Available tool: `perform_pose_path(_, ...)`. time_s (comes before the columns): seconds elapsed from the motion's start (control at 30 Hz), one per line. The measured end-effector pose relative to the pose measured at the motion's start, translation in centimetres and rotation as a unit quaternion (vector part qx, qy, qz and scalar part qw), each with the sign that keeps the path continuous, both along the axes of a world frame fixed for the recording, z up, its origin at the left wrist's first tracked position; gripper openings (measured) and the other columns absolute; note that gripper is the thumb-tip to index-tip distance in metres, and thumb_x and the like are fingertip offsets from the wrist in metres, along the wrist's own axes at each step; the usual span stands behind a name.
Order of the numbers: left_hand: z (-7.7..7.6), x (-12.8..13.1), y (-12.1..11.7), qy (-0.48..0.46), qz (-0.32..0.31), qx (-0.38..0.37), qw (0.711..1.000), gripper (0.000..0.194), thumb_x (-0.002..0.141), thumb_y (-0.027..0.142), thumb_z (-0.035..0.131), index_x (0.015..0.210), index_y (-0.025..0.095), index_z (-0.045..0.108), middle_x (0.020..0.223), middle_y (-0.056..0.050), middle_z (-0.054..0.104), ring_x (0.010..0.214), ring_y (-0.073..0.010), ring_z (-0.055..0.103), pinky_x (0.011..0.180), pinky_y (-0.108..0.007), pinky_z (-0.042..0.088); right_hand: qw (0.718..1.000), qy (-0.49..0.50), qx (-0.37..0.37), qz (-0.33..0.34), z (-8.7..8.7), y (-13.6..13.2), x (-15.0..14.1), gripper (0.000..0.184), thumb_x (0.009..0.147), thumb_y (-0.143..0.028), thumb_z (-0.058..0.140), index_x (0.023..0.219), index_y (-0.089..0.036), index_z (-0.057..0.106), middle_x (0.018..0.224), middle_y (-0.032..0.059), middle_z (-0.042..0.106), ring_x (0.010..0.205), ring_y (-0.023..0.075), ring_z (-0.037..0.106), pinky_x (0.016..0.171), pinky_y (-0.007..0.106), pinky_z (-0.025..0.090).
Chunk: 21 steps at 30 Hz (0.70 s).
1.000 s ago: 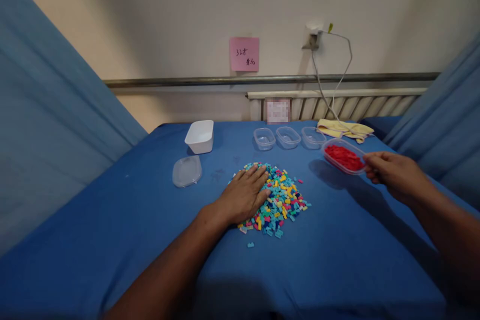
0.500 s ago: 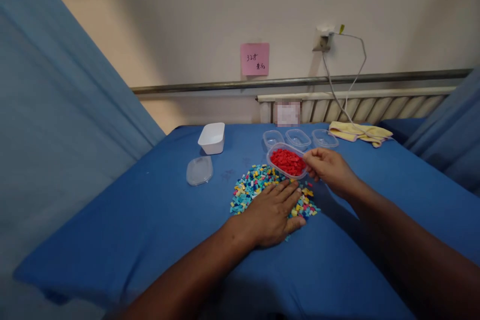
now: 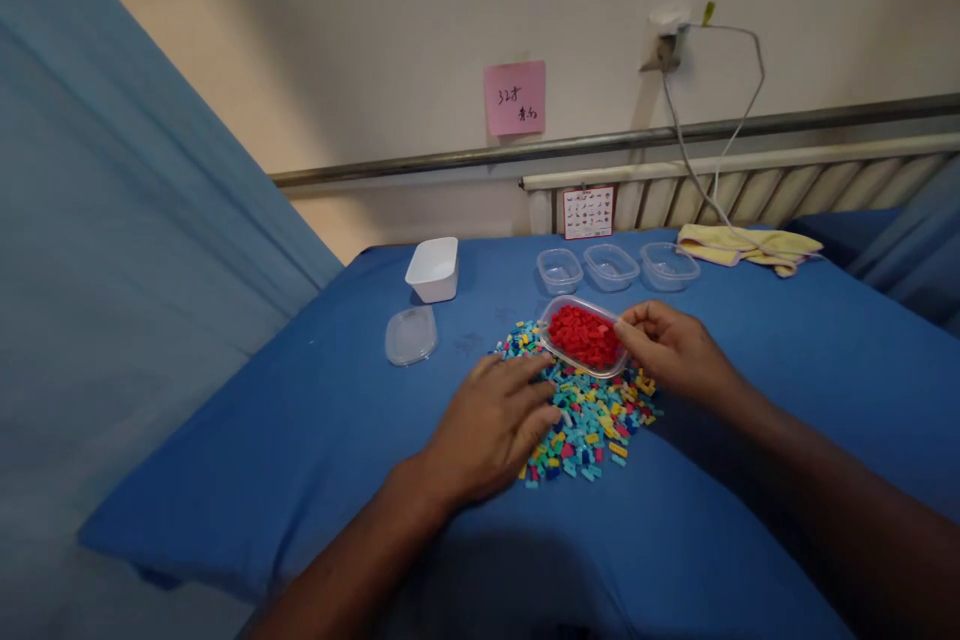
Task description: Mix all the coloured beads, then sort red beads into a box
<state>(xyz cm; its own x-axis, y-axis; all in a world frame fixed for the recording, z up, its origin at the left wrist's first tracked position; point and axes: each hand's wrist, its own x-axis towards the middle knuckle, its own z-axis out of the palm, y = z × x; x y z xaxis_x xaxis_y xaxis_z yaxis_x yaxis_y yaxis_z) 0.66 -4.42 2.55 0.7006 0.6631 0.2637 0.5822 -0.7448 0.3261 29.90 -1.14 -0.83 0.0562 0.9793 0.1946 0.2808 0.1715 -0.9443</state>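
My right hand [image 3: 675, 350] grips the right edge of a clear plastic container [image 3: 546, 340], thumb on its rim. Many small red bricks [image 3: 581, 335] fill it, and it is tilted a little over the far side of a pile. That pile of small mixed-colour bricks [image 3: 589, 420], mostly teal, blue and yellow, is spread on the blue-covered table. Palm down, my left hand [image 3: 487, 425] rests at the pile's left side with its fingers spread, covering some of the bricks.
Three clear containers [image 3: 611, 267] stand in a row at the back. A yellow cloth [image 3: 742, 248] lies to their right. To the left are a white tub [image 3: 435, 272] and a clear lid [image 3: 411, 336]. A cable [image 3: 686, 150] hangs from the wall socket down to the cloth.
My left hand has slid left across the pile, and bricks now show nearer to me, where it lay. The container of red bricks stays in my right hand. The view has shifted slightly.
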Motion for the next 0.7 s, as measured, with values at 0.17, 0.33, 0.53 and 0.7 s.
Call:
perform_pose_path(0.17,0.2,-0.1,3.4,-0.27,0.11,-0.06,0.955,0.054,0.118,0.051,0.038,0.12,0.019,0.081,0.128,-0.01,0.078,0.121,-0.0252,0.072,0.107,-0.041,0.055,0.993,-0.104,0.049,0.026,0.5,-1.5,-1.5,0.025,0.101,-0.047,0.064,0.098,-0.023,0.068,0.077,0.0016,0.074,0.065,0.0174,0.066,0.058,0.028,0.048)
perform_pose_path(0.33,-2.7,0.9,5.0,-0.385,0.181,-0.107,0.899,0.061,0.117,0.06,0.039,0.128,0.014,0.077,0.12,-0.011,0.079,0.113,-0.026,0.074,0.103,-0.041,0.057,0.965,-0.216,0.141,0.05,0.6,-2.6,-2.2,0.018,0.107,-0.042,0.059,0.107,-0.025,0.066,0.089,0.0034,0.08,0.075,0.0206,0.075,0.067,0.031,0.053)
perform_pose_path(0.53,-4.3,0.8,4.5,-0.32,0.143,-0.11,0.93,0.057,0.118,0.054,0.036,0.145,0.016,0.069,0.143,-0.009,0.071,0.137,-0.0245,0.064,0.121,-0.042,0.046,0.888,-0.352,0.293,0.036,0.4,-2.6,-2.7,0.014,0.108,-0.031,0.059,0.101,-0.024,0.069,0.087,0.0058,0.078,0.077,0.0225,0.073,0.067,0.035,0.05)
perform_pose_path(0.7,-4.1,0.6,4.2,-0.317,0.135,-0.11,0.932,0.059,0.119,0.054,0.034,0.149,0.016,0.066,0.149,-0.01,0.068,0.142,-0.0249,0.06,0.126,-0.043,0.043,0.849,-0.38,0.364,0.053,0.6,-2.9,-2.8,0.011,0.109,-0.022,0.061,0.099,-0.024,0.068,0.096,0.0076,0.079,0.086,0.0225,0.073,0.073,0.035,0.054)
